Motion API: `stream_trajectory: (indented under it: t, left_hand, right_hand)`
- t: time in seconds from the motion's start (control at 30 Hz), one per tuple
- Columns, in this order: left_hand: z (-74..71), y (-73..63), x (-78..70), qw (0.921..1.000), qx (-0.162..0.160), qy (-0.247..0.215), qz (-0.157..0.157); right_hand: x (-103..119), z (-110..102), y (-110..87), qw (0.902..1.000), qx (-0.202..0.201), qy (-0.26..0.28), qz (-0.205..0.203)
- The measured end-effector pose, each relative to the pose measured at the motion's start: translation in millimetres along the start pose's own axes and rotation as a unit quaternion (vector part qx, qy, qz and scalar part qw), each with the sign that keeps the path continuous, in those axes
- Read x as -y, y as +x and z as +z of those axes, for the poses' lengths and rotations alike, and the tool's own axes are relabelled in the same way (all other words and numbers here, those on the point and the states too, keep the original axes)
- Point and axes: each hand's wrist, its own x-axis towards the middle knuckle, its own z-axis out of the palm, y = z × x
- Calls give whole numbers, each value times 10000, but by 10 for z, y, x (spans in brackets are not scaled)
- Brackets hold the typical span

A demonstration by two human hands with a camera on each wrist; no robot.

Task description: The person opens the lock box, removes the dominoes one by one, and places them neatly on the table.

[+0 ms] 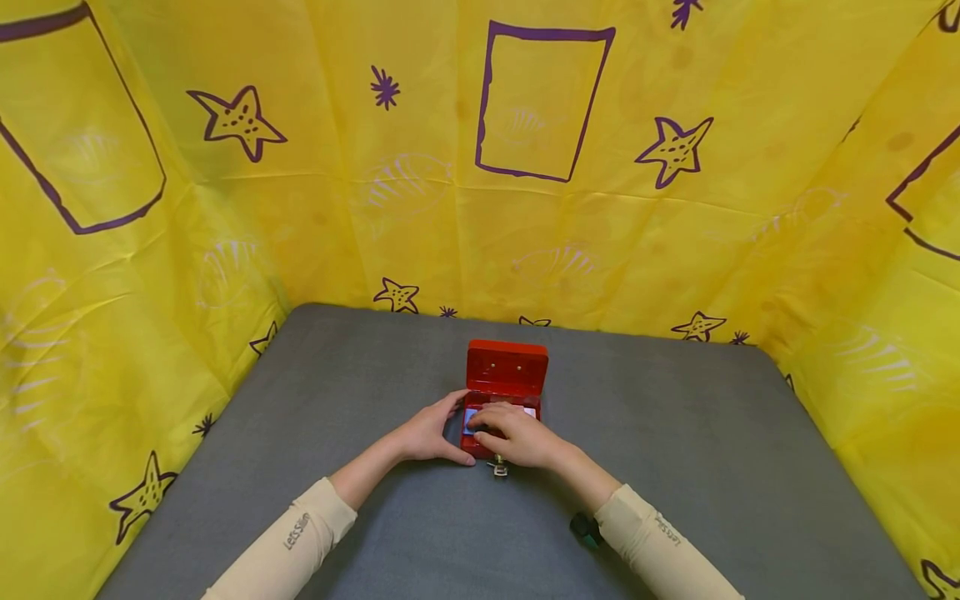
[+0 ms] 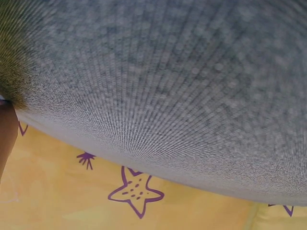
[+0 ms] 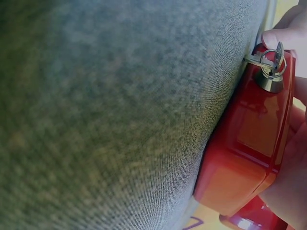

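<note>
A small red cash box (image 1: 480, 447) stands on the grey table with its lid (image 1: 507, 367) raised. Keys on a ring (image 3: 274, 62) hang from the lock in its front face. My left hand (image 1: 429, 431) holds the box at its left side, thumb at the front corner and fingers toward the back. Over the open box lies my right hand (image 1: 517, 435), its fingers reaching inside onto the contents. A blue piece (image 1: 469, 420) and a pale pinkish piece (image 1: 530, 412) show around those fingers; the rest is hidden beneath the hand.
A dark object (image 1: 586, 530), partly green, lies by the right sleeve. Yellow cloth (image 1: 450, 233) with purple drawings hangs behind the table (image 1: 360, 367) and along both sides. The left wrist view shows mostly table surface and cloth.
</note>
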Motion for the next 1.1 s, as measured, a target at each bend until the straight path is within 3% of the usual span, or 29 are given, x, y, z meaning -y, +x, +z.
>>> stream_trajectory:
  t: [0.37,1.1]
  left_hand:
    - [-8,-7,-20,10000,-13,42,37]
    - [7,-6,-6,9999,-9,90,-86]
  right_hand:
    - [1,11,11,9996,-108,-36,-257]
    - [11,-32,91,9998,3,-187,117]
